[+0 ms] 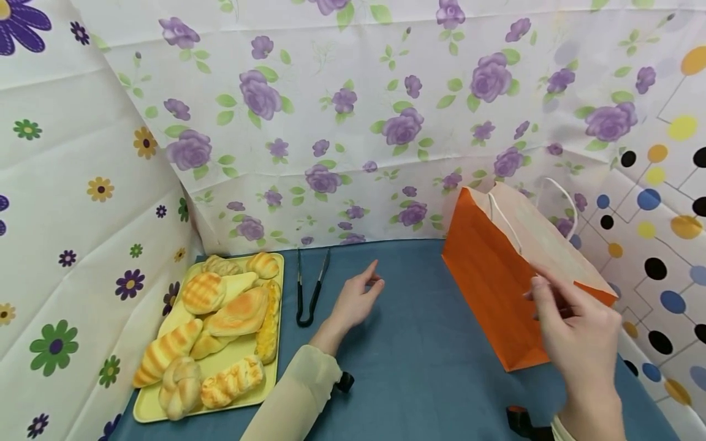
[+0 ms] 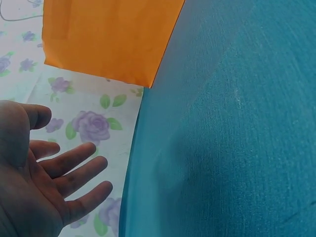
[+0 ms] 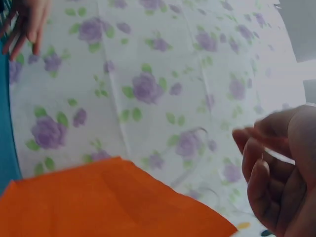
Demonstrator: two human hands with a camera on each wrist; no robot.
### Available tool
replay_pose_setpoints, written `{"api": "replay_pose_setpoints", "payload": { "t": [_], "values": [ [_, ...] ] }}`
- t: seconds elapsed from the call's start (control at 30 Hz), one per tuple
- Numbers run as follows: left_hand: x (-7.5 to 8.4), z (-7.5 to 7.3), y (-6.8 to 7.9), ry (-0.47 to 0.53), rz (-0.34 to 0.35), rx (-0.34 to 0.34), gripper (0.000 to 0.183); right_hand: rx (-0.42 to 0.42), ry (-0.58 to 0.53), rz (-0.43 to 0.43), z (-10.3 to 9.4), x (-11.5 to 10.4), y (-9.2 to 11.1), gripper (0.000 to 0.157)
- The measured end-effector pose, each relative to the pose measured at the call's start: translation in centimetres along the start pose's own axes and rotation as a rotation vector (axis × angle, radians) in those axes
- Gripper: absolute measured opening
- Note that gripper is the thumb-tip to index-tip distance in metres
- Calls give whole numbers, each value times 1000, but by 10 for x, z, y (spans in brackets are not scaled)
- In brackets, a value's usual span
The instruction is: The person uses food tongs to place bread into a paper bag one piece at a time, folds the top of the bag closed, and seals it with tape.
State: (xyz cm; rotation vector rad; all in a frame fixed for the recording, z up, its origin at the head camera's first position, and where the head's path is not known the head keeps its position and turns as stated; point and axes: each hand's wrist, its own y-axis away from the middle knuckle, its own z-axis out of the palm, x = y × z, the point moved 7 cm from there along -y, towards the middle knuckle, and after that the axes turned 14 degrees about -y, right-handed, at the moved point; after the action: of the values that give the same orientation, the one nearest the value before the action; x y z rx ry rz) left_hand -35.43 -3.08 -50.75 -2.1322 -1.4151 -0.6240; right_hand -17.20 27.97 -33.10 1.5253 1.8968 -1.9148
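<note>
My left hand (image 1: 355,299) is held over the blue table, its fingers loosely extended and nothing in them. In the left wrist view the same hand (image 2: 44,182) shows an empty palm with spread fingers. To its left lie black-handled tongs (image 1: 309,306), legs apart, untouched. My right hand (image 1: 584,324) is beside the upper near edge of an orange paper bag (image 1: 496,288) with white cord handles (image 1: 504,223). Its fingers are loosely bent; the right wrist view shows this hand (image 3: 276,173) apart from the bag, with nothing visible between the fingers.
A yellow tray (image 1: 265,392) with several breads stands at the left, among them a braided roll (image 1: 181,386) and a striped croissant (image 1: 168,352). Flowered cloth (image 1: 342,153) hangs behind the table (image 1: 408,367). Dotted cloth (image 1: 662,269) borders the right side.
</note>
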Motion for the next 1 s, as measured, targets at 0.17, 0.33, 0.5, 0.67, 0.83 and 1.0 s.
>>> {"api": "replay_pose_setpoints", "payload": {
  "t": [0.17, 0.33, 0.5, 0.67, 0.83, 1.0],
  "values": [
    [2, 1, 0, 5, 6, 15, 61, 163, 204, 160, -29, 9, -2, 28],
    [7, -1, -1, 23, 30, 16, 60, 100, 417, 437, -40, 27, -4, 46],
    [12, 0, 1, 35, 44, 4, 61, -121, 506, 657, -40, 49, 3, 66],
    [12, 0, 5, 36, 59, 9, 60, -291, 510, 738, -42, 63, 7, 77],
    [15, -2, 7, 40, 75, 10, 60, -272, 470, 832, -47, 70, 11, 87],
    [21, 0, 4, 50, 84, 5, 60, -319, 488, 776, -46, 69, 1, 93]
  ]
}}
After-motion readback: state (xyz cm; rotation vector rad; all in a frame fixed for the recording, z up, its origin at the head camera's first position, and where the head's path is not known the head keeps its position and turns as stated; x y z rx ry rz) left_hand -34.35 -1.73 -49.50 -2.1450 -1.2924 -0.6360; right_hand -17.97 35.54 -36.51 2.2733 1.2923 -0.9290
